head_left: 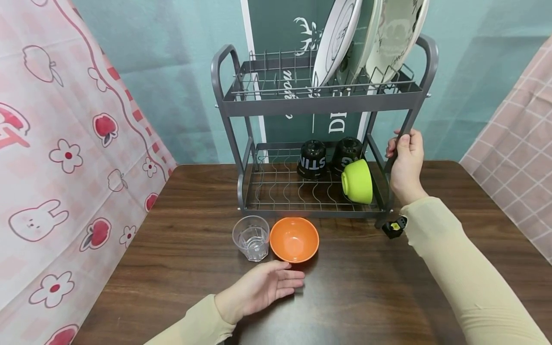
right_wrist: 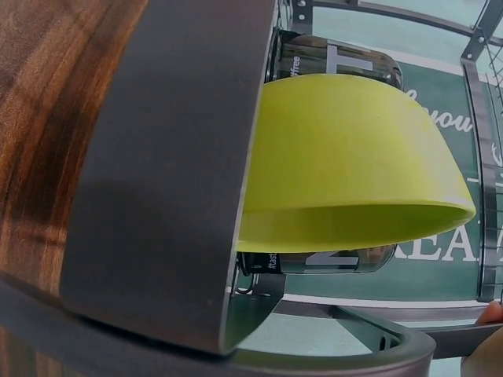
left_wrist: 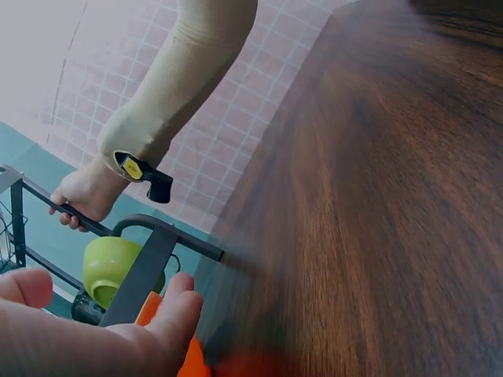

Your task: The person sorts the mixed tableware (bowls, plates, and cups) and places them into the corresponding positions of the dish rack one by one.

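Note:
My right hand (head_left: pixel 407 165) grips the right front post of a grey two-tier dish rack (head_left: pixel 321 105), fingers curled round the bar. Just in front of an orange bowl (head_left: pixel 295 239) is my left hand (head_left: pixel 263 288), its fingers extended and nothing held in it; I cannot tell whether the thumb touches the bowl. A clear glass (head_left: pixel 252 239) stands at the bowl's left, close beside it. On the lower tier a lime-green bowl (head_left: pixel 358 182) lies tipped on its side. It fills much of the right wrist view, behind the rack's grey side strip (right_wrist: pixel 165 173).
Two black cups (head_left: pixel 312 160) stand behind the green bowl on the lower tier. Several plates (head_left: pixel 338 43) lean upright at the right of the upper tier. A wooden table (head_left: pixel 358 287) carries everything, with curtains behind and at both sides.

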Tool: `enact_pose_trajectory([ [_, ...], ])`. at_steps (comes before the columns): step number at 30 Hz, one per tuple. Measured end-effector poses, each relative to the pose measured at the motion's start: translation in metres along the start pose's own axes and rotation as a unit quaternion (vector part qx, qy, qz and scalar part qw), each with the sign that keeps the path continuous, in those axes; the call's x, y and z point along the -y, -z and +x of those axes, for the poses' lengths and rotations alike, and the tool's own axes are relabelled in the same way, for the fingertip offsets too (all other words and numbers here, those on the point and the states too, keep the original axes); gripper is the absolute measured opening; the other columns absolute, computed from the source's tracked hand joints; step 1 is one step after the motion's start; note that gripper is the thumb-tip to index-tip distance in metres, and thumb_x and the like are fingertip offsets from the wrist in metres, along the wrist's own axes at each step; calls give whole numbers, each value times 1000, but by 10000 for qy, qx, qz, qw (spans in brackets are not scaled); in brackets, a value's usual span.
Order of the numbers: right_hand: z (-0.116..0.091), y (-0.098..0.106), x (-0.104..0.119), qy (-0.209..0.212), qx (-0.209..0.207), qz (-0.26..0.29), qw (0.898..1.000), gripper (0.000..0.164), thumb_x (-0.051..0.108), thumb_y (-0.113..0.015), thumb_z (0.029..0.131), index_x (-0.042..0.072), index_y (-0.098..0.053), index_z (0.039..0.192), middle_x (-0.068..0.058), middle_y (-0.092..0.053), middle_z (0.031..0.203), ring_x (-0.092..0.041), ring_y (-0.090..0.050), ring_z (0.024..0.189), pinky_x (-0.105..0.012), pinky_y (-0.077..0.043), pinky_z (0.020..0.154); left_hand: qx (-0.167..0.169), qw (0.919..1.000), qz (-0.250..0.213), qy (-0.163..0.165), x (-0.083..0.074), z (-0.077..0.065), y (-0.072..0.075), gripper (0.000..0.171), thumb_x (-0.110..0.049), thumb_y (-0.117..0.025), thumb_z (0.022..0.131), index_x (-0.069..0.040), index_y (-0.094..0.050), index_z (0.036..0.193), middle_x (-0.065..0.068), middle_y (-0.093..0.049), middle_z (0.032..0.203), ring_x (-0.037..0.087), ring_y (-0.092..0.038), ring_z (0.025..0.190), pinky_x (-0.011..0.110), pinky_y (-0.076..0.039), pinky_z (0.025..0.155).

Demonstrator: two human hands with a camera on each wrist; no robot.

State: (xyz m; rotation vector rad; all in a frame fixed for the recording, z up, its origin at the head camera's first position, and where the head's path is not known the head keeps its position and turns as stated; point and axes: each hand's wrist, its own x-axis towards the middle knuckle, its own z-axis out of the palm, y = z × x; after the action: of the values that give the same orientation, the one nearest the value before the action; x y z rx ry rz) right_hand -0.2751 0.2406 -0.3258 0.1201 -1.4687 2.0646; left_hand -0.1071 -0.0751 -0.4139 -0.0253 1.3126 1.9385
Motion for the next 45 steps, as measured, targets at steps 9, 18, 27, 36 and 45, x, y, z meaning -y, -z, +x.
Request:
enact_pose_trajectory([
  [9, 0, 1, 2, -60, 30, -69, 10000, 20, 26, -42, 94, 10, -49, 104, -5, -42, 73, -16, -38, 66, -22, -36, 65, -385, 9984, -366, -176, 2, 5, -1, 53, -19, -33, 97, 10, -14, 137, 39, -32, 136, 42, -39, 129, 45, -27, 111],
  [18, 0, 1, 2, -8, 66, -66, 10000, 29, 26, -42, 94, 3, -46, 110, -4, -42, 72, -16, -37, 65, -22, -36, 63, -766, 9958, -396, -314, 2, 15, -4, 50, -20, -32, 100, 8, -11, 136, 36, -36, 132, 38, -47, 124, 45, -31, 109],
  [27, -1, 1, 1, 22, 108, -75, 9999, 26, 26, -41, 95, 4, -47, 109, -4, -42, 72, -16, -38, 65, -22, -36, 64, -1049, 9934, -299, -360, 3, 26, -2, 53, -16, -33, 100, 5, -6, 140, 35, -35, 136, 40, -46, 124, 49, -31, 108],
  [36, 0, 0, 1, 83, 72, -112, 9999, 22, 25, -41, 95, 8, -49, 106, -3, -43, 72, -15, -38, 64, -22, -35, 63, -1076, 9929, -247, -445, 3, 31, 0, 51, -11, -27, 100, 5, -3, 142, 36, -33, 138, 40, -44, 125, 50, -26, 109],
  [45, 0, 1, 0, 47, 70, -200, 9998, 20, 26, -40, 95, 10, -49, 104, -3, -43, 71, -15, -38, 64, -22, -35, 64, -1075, 9929, -240, -452, 3, 35, 4, 52, -5, -28, 96, 6, -5, 141, 35, -34, 138, 30, -54, 115, 50, -26, 109],
])
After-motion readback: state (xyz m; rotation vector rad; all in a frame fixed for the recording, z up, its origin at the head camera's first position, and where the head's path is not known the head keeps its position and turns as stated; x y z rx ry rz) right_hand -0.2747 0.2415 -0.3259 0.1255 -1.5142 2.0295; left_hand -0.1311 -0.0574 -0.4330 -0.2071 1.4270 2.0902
